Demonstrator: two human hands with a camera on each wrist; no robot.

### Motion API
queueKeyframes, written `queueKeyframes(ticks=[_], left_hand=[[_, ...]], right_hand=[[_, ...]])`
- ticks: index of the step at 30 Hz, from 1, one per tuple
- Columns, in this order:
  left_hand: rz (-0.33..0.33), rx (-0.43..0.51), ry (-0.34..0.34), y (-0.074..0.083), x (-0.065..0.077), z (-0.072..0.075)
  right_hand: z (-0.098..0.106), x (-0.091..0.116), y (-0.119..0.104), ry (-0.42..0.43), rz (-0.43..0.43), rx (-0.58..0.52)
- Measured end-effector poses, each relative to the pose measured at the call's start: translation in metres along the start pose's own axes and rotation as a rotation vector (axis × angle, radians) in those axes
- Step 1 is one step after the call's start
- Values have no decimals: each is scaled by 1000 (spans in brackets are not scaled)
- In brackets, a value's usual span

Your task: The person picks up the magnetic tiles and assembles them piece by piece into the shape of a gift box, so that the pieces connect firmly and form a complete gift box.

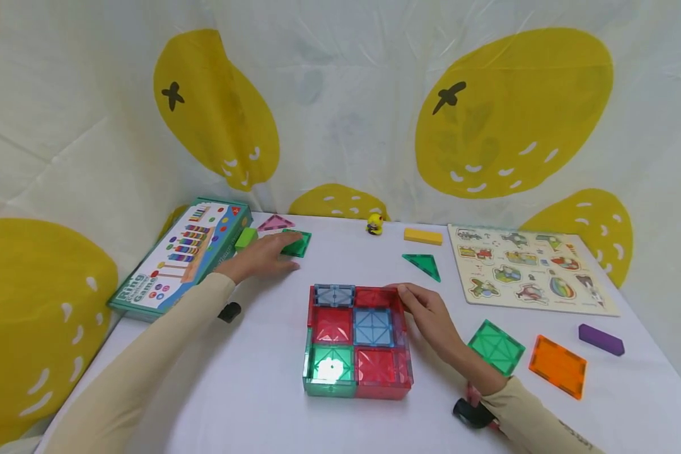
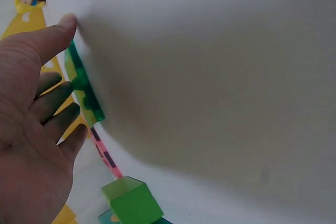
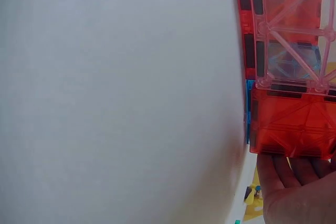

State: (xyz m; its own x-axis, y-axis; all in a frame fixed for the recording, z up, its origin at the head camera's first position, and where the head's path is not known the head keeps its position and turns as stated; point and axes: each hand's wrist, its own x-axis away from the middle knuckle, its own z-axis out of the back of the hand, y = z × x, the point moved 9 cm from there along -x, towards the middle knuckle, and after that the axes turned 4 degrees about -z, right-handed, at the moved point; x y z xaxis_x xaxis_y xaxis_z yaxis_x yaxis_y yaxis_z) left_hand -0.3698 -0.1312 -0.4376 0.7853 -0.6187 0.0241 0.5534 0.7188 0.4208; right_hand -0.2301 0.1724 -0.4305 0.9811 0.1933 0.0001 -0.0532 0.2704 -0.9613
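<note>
At the back left, my left hand (image 1: 267,257) reaches over a green square magnetic tile (image 1: 297,244), its fingers mostly straight. In the left wrist view the tile (image 2: 84,85) lies behind the fingertips; whether they touch it I cannot tell. A low box of magnetic tiles (image 1: 329,389), red, green and blue, sits in the middle of the table. My right hand (image 1: 428,315) rests against its far right corner, fingers extended to the red wall (image 3: 294,124) in the right wrist view. A pink triangle tile (image 1: 275,222) and a green block (image 1: 246,239) lie near the left hand.
A ring game box (image 1: 184,252) lies at left. Along the back stand a yellow figure (image 1: 374,224) and a yellow block (image 1: 423,236). On the right are a green triangle (image 1: 424,265), a picture board (image 1: 530,271), green (image 1: 496,348) and orange tiles (image 1: 557,367), and a purple block (image 1: 601,340).
</note>
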Motion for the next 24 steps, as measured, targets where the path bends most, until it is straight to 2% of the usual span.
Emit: queueKeyframes(ticks=[4, 11, 16, 21, 24], left_hand=[[18, -9, -15, -6, -4, -2], [-5, -34, -23, -9, -11, 0], [5, -36, -45, -13, -12, -1], [-14, -32, -72, -8, -11, -1], [-3, -25, -103, -4, -8, -5]], right_hand=[[-1, 0, 2, -3, -15, -8], [-2, -1, 4, 4, -12, 8], [-3, 0, 3, -1, -5, 32], [-3, 1, 2, 3, -2, 35], [-2, 0, 2, 2, 0, 35]])
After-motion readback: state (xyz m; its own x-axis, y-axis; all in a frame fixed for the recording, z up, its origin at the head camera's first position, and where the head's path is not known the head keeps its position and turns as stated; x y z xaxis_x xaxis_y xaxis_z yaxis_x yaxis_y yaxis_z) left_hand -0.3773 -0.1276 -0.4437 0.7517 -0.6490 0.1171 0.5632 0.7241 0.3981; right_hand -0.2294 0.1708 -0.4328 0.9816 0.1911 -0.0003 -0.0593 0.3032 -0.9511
